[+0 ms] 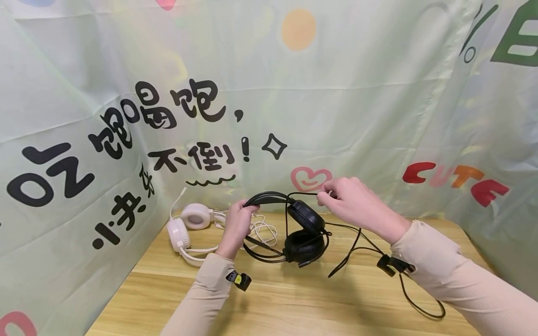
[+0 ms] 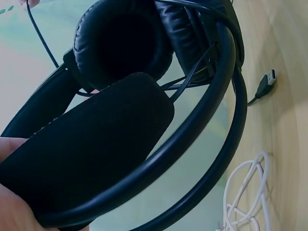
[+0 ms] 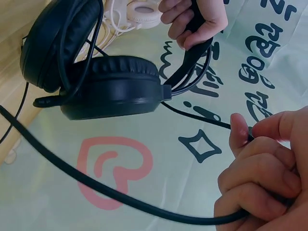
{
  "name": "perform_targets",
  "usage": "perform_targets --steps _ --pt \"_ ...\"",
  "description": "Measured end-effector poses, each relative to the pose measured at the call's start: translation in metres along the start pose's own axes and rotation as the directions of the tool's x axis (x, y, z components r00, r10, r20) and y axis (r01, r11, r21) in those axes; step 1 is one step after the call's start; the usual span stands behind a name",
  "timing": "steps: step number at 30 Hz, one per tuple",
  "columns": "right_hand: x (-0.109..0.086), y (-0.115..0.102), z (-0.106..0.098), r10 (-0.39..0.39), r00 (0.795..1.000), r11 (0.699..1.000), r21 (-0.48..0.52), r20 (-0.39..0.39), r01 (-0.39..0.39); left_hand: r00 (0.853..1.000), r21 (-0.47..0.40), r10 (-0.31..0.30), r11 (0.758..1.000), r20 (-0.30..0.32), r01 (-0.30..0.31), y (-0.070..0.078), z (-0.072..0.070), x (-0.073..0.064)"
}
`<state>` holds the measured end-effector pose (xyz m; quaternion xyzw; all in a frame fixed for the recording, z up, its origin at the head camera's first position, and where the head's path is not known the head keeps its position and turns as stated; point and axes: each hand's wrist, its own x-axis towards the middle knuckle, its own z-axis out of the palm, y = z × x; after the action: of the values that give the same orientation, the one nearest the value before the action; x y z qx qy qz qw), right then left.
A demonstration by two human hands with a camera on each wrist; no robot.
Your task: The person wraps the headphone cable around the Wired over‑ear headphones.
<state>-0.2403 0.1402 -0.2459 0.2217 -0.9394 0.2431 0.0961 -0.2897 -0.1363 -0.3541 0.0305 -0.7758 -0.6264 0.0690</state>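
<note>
A black headset (image 1: 304, 217) with padded ear cups and a short microphone boom is held up over the wooden table. My left hand (image 1: 237, 227) grips it by the headband (image 2: 86, 144), fingers wrapped round the band. To the right of the ear cups, my right hand (image 1: 349, 200) pinches the black cable (image 3: 197, 117) between thumb and forefinger, its other fingers curled round the cord. From that hand the cable (image 3: 120, 195) hangs in loops toward the table. A USB plug (image 2: 270, 79) on the black cord shows in the left wrist view.
A white headset (image 1: 178, 233) with its coiled white cable (image 1: 265, 228) lies at the table's back left. The wooden table (image 1: 294, 303) is bounded by printed fabric walls (image 1: 357, 116). A loop of black cable (image 1: 424, 310) hangs below the right forearm.
</note>
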Motion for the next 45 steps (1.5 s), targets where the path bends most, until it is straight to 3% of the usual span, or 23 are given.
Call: perform_targets --steps 7,25,40,45 --pt "-0.002 0.000 0.001 -0.017 1.000 1.000 0.004 0.008 0.017 0.998 0.001 -0.006 1.000 -0.062 0.006 0.003 -0.002 0.006" --pt "-0.008 -0.003 0.010 -0.056 0.997 0.995 0.085 0.060 0.050 0.992 -0.098 -0.005 0.995 -0.123 -0.007 0.001 -0.002 0.014" --pt "-0.018 -0.006 0.017 -0.019 0.996 0.989 0.150 0.087 0.005 0.984 -0.143 0.032 0.988 -0.175 -0.057 0.001 0.003 0.015" --pt "-0.023 -0.008 0.019 -0.032 0.994 0.980 0.200 0.100 0.011 0.982 -0.176 0.018 0.983 -0.188 -0.051 0.003 0.001 0.017"
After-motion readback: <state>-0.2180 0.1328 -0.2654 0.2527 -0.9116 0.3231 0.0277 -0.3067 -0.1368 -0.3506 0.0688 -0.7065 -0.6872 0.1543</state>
